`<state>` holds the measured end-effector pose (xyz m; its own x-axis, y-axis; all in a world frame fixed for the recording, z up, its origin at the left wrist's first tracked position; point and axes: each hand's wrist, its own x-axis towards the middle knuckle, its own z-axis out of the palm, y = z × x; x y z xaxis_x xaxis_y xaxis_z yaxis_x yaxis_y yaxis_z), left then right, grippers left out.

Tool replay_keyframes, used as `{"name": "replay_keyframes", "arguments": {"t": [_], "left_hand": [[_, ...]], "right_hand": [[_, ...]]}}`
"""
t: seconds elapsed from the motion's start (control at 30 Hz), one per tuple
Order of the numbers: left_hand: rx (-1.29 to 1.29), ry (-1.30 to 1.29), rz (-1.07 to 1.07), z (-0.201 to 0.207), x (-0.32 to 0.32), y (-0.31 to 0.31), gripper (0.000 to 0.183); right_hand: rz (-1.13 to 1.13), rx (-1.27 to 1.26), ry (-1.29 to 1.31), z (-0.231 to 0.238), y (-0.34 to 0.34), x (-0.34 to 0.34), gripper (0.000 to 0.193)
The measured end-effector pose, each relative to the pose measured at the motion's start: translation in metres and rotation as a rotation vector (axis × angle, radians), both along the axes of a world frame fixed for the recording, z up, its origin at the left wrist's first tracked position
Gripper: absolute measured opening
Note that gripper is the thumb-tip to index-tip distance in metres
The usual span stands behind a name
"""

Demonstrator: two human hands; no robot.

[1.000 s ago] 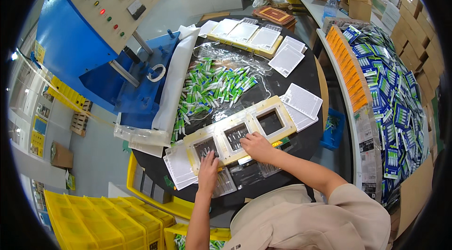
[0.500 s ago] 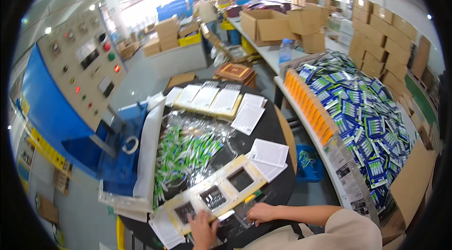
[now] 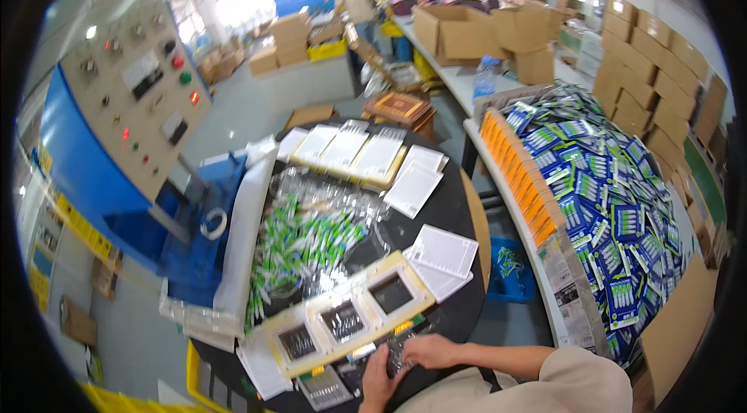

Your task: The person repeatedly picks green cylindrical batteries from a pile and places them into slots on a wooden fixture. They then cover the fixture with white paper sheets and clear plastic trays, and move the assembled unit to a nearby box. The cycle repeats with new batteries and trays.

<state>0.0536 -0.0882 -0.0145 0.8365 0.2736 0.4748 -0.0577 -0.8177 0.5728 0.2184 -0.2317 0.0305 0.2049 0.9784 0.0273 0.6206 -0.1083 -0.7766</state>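
My right hand (image 3: 433,351) is closed on a clear plastic blister shell (image 3: 396,352) near the front edge of the round black table (image 3: 453,209). From the left, my left hand (image 3: 379,382) grips the same plastic, its fingers partly hidden. Just beyond both hands lies a cream frame (image 3: 317,329) with three square windows, clear plastic showing in the two left ones. A dark, clear-covered piece (image 3: 325,390) rests by the frame's near left edge. White printed cards (image 3: 443,250) lie past its right end.
Green and white toothbrush-like sticks (image 3: 303,246) are heaped beyond the frame, beside loose clear plastic (image 3: 331,194). Another cream frame bearing white cards (image 3: 338,147) lies at the back. A blue machine (image 3: 93,148) stands left. Blue-green packs (image 3: 615,211) pile up on the right bench.
My left hand has left the frame's left window and moved right to the plastic beside my right hand. The dark clear-covered piece now shows at the frame's near left.
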Motion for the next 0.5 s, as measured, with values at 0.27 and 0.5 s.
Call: {"name": "replay_keyframes", "arguments": {"t": [0.27,0.5], "left_hand": [[0.046,0.082,0.161,0.002,-0.003,-0.021,0.1],[0.292,0.511,0.013,0.02,-0.002,-0.025,0.052]], "right_hand": [[-0.528,0.423,-0.472,0.092,-0.013,0.082,0.008],[-0.126,0.203,-0.719,-0.007,0.046,0.083,0.019]]}}
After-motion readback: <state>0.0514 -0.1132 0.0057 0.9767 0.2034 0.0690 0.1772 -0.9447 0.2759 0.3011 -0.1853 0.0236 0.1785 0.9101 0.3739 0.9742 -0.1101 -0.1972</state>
